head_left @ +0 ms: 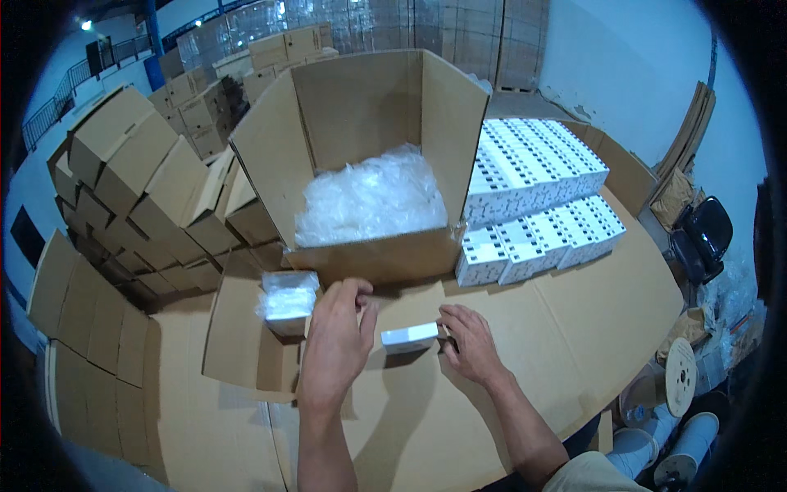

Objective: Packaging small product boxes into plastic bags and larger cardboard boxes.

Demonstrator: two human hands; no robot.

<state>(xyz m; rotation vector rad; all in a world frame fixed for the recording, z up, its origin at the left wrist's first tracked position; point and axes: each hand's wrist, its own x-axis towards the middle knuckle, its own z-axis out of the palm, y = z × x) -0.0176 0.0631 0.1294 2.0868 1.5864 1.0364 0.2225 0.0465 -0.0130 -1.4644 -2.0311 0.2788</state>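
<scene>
A small white box [409,337] stands just above the cardboard-covered table, its right end between the thumb and fingers of my right hand [473,345]. To its left is my left hand [338,334], loosely bent, thumb apart from the fingers, with nothing visible in it. Next to that hand is a small open carton [277,362]; plastic-wrapped items [290,297] sit in its far part, and my left hand hides some of its right side. Beyond both hands stands a large open carton [373,261] holding a heap of clear plastic bags [373,195].
Stacked rows of patterned white boxes [541,176] fill the table's back right. Open brown cartons [139,176] pile up at the left, with flattened-looking cartons [90,369] nearer. A black chair [703,234] and large spools [679,377] stand on the right.
</scene>
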